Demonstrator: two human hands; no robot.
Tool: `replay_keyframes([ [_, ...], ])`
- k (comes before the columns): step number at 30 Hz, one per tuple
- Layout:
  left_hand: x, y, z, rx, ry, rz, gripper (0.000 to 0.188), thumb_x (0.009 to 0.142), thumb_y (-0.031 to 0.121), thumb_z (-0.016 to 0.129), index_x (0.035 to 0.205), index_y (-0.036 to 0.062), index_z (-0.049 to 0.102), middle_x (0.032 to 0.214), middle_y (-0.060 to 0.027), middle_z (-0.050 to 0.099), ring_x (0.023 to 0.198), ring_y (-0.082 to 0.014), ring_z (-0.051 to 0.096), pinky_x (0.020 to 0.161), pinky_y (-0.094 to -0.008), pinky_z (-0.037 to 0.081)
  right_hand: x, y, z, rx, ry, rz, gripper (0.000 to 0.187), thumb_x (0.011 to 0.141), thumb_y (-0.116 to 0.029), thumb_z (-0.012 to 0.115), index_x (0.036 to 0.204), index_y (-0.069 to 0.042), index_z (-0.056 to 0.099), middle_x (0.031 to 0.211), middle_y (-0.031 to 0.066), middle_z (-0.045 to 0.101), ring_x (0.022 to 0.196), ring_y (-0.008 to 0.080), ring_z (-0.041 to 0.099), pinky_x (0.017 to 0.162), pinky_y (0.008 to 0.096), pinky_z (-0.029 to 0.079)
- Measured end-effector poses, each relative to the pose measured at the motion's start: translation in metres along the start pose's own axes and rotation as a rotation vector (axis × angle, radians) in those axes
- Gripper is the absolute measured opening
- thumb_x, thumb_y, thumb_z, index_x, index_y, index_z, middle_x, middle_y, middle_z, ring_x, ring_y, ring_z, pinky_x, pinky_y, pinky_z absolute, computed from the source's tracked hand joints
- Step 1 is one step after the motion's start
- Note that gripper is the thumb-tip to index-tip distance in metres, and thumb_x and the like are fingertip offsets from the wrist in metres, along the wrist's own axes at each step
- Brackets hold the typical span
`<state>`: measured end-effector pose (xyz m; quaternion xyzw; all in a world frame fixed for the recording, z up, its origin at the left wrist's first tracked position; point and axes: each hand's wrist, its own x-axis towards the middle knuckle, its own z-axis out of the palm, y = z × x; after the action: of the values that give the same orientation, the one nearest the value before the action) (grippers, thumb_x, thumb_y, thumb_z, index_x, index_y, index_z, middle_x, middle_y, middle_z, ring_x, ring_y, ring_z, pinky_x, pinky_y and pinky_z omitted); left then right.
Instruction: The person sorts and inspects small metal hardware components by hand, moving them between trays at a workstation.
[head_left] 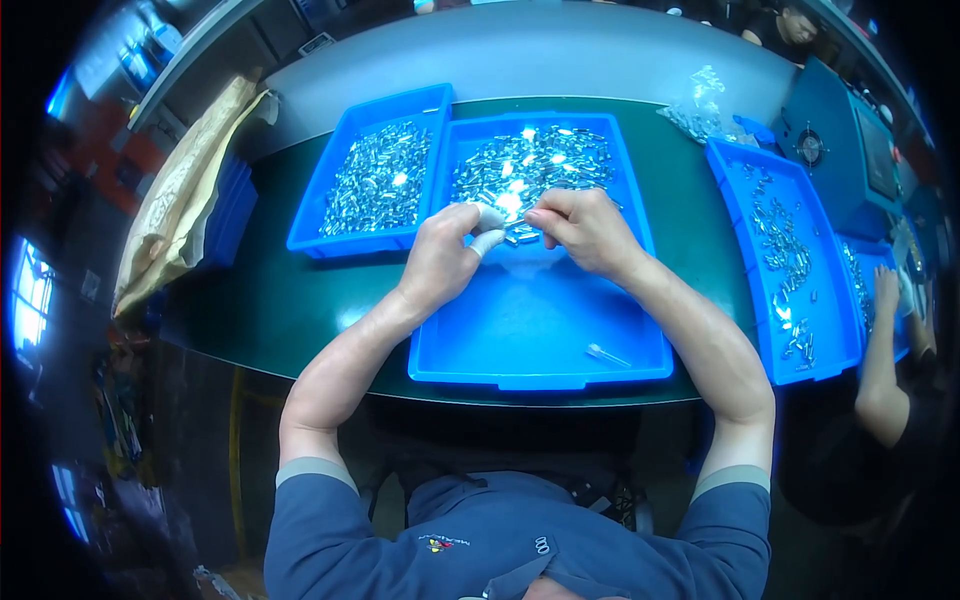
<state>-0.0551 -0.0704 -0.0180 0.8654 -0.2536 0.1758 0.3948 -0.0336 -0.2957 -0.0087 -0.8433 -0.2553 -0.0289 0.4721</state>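
Head view: the small silvery metal parts (530, 160) lie heaped in the far half of the middle blue tray (540, 325), directly beyond and beneath the person's fingertips, with a few just under the gap between the two hands. The left hand (438, 252) comes in from the left, its fingers curled and its thumb and index finger brought near each other; both wear white finger covers (487, 243). The right hand (597, 235) faces it from the right, bare, with thumb and index finger bent close together at the tips. The hands are near each other over the edge of the heap. Glare and the small size of the parts blur the fingertips, so I cannot tell whether either hand has hold of a part.

The near half of this tray is mostly bare blue, apart from a small clear tube-like piece (607, 355) near its front right corner. Touching it on the left is another blue tray (345, 246), filled with similar parts. Well apart to the right, a long blue tray (836, 325) holds scattered parts. All rest on a green table (250, 310). Beyond the long tray are clear plastic bags (697, 112) and a teal machine (832, 130); at the right, a co-worker's hand (886, 290) reaches over another tray.
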Motion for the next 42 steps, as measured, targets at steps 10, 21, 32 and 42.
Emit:
replay_keyframes([
  [10, 0.021, -0.015, -0.031, 0.395, -0.045, 0.286, 0.027, 0.077, 0.010, 0.082, 0.103, 0.0088, 0.076, 0.115, -0.0116, 0.069, 0.111, -0.0325, 0.063, 0.095, -0.0426, 0.052, 0.007, 0.018, -0.002, 0.116, 0.208, -0.020, 0.029, 0.098, -0.026, 0.067, 0.085, -0.001, 0.073, 0.068, 0.0087, 0.071, 0.062, 0.0188, 0.067, 0.060, 0.0352, 0.051],
  [21, 0.013, -0.027, 0.003, 0.455, -0.252, 0.319, 0.021, 0.073, 0.010, 0.082, 0.092, 0.0061, 0.074, 0.126, -0.0121, 0.064, 0.126, -0.0352, 0.055, 0.104, -0.0456, 0.048, 0.006, 0.011, -0.003, -0.013, 0.073, 0.026, 0.024, 0.097, -0.023, 0.068, 0.089, -0.001, 0.074, 0.068, 0.0070, 0.069, 0.061, 0.0148, 0.064, 0.060, 0.0330, 0.049],
  [32, 0.010, -0.015, -0.004, 0.136, -0.160, 0.108, 0.018, 0.084, 0.006, 0.080, 0.101, 0.0026, 0.074, 0.098, -0.0113, 0.073, 0.098, -0.0294, 0.069, 0.087, -0.0386, 0.053, 0.005, 0.013, 0.001, -0.044, -0.008, 0.028, 0.024, 0.097, -0.026, 0.068, 0.089, -0.004, 0.074, 0.067, 0.0049, 0.069, 0.060, 0.0137, 0.062, 0.058, 0.0337, 0.048],
  [42, 0.008, -0.016, -0.007, 0.003, -0.144, 0.001, 0.017, 0.090, 0.006, 0.077, 0.105, 0.0002, 0.074, 0.100, -0.0116, 0.074, 0.096, -0.0224, 0.071, 0.085, -0.0347, 0.055, 0.003, 0.005, 0.000, 0.040, 0.010, 0.066, 0.028, 0.095, -0.027, 0.068, 0.081, -0.004, 0.073, 0.068, 0.0093, 0.071, 0.062, 0.0240, 0.068, 0.060, 0.0410, 0.051],
])
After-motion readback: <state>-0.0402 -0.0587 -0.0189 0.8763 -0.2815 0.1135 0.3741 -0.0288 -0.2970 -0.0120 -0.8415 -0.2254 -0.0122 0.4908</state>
